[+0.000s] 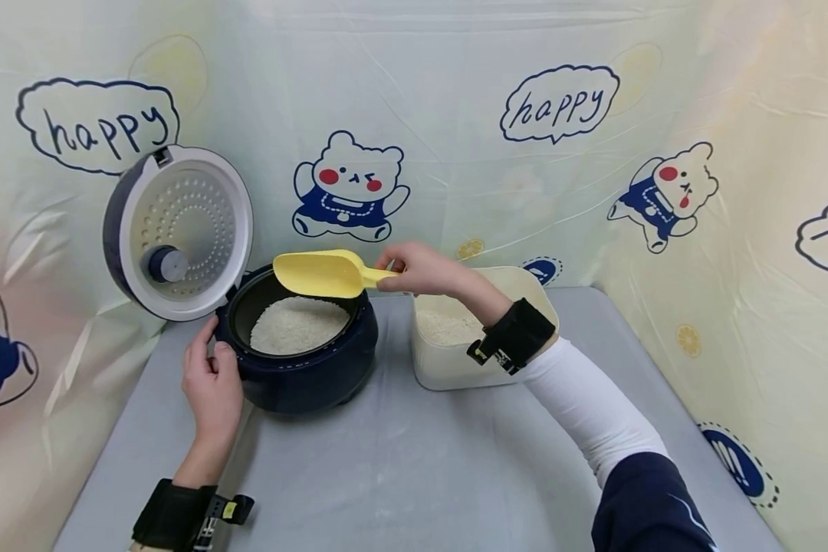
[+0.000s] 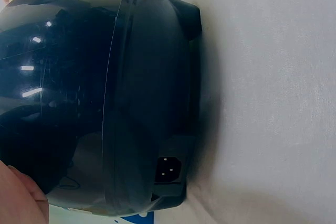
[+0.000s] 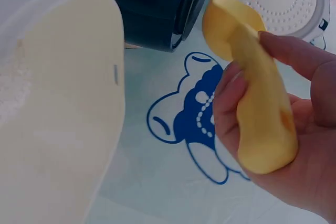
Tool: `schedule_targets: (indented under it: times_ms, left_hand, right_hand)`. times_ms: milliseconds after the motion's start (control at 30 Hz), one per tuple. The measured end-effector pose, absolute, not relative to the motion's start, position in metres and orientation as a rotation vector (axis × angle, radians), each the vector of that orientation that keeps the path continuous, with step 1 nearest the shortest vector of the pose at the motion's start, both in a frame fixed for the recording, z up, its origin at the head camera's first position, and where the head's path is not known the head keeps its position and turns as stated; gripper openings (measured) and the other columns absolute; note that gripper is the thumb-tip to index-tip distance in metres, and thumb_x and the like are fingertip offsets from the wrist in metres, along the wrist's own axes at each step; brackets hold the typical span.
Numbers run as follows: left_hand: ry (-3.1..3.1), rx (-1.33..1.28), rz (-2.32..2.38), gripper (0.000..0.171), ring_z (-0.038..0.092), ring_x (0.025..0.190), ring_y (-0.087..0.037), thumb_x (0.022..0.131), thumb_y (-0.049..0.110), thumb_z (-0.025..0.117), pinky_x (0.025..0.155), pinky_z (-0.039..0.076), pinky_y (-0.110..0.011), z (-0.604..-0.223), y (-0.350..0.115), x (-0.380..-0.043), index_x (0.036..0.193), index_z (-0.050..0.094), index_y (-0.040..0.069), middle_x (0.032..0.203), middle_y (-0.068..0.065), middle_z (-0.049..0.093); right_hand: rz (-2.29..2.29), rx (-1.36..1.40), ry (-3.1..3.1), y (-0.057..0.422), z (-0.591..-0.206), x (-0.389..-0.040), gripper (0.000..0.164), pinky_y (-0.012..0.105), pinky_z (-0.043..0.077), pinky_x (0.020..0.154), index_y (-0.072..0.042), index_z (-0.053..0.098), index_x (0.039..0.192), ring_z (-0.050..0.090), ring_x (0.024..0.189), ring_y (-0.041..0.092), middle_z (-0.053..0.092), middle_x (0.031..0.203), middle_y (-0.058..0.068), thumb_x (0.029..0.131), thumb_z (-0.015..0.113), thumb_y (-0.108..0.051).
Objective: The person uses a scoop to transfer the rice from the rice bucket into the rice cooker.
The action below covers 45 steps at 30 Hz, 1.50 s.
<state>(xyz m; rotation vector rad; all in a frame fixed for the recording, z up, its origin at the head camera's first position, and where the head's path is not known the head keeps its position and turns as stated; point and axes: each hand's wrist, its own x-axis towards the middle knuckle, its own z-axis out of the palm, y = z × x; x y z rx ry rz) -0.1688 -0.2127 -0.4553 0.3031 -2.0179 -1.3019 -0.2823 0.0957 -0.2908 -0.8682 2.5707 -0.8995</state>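
Observation:
My right hand point(image 1: 424, 270) holds a yellow scoop point(image 1: 320, 274) by its handle, its bowl over the back of the open rice cooker point(image 1: 310, 387). In the right wrist view the fingers wrap the scoop handle point(image 3: 265, 124). White rice point(image 1: 297, 326) is heaped inside the dark blue cooker. Against the cooker's left side, near the hinge, rests my left hand point(image 1: 214, 383). Only a bit of the left hand point(image 2: 23, 198) shows in the left wrist view, against the glossy cooker wall point(image 2: 63, 77).
The cooker lid point(image 1: 179, 230) stands raised at the left. Right of the cooker is a cream-coloured bin point(image 1: 448, 372) with rice in it, partly covered by my right forearm. A printed cloth point(image 1: 455, 100) hangs behind the grey tabletop point(image 1: 400, 475).

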Motion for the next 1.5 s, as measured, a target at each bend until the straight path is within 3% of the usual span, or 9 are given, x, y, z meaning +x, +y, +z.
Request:
schedule_targets:
  times_ms: [400, 833, 1167, 1500]
  left_hand:
    - [-2.025, 0.312, -1.309, 0.045, 0.035, 0.067, -0.005, 0.108, 0.019, 0.044, 0.071, 0.029, -0.026, -0.458, -0.213, -0.168, 0.151, 0.057, 0.017, 0.116, 0.013, 0.047]
    - [-2.028, 0.308, -1.305, 0.045, 0.036, 0.069, -0.004, 0.107, 0.016, 0.044, 0.073, 0.029, -0.026, -0.459, -0.213, -0.169, 0.149, 0.059, 0.013, 0.109, 0.015, 0.045]
    - [-2.025, 0.297, -1.324, 0.045, 0.036, 0.069, -0.005, 0.107, 0.017, 0.044, 0.073, 0.029, -0.027, -0.457, -0.214, -0.169, 0.151, 0.058, 0.015, 0.109, 0.014, 0.045]
    - [-2.007, 0.293, -1.311, 0.045, 0.036, 0.067, -0.005, 0.107, 0.017, 0.044, 0.071, 0.03, -0.025, -0.455, -0.215, -0.169, 0.149, 0.059, 0.015, 0.105, 0.015, 0.043]
  right_hand:
    - [-1.151, -0.66, 2.303, 0.148, -0.297, -0.275, 0.023, 0.029, 0.045, 0.063, -0.003, 0.07, 0.117, 0.056, 0.069, 0.023, 0.062, 0.088, 0.009, 0.105, 0.063, -0.022]
    - [-1.096, -0.53, 2.426, 0.249, -0.296, -0.259, 0.03, 0.032, 0.051, 0.066, -0.001, 0.07, 0.119, 0.059, 0.074, 0.029, 0.065, 0.09, 0.011, 0.106, 0.062, -0.026]
    - [-0.971, -0.334, 2.505, 0.313, -0.295, -0.25, 0.042, 0.029, 0.049, 0.06, -0.003, 0.069, 0.128, 0.06, 0.069, 0.025, 0.069, 0.096, 0.012, 0.105, 0.063, -0.037]
    - [-0.579, -0.31, 2.564, 0.321, -0.269, -0.249, 0.03, 0.029, 0.045, 0.057, -0.003, 0.077, 0.107, 0.055, 0.062, 0.022, 0.063, 0.08, 0.007, 0.103, 0.067, -0.03]
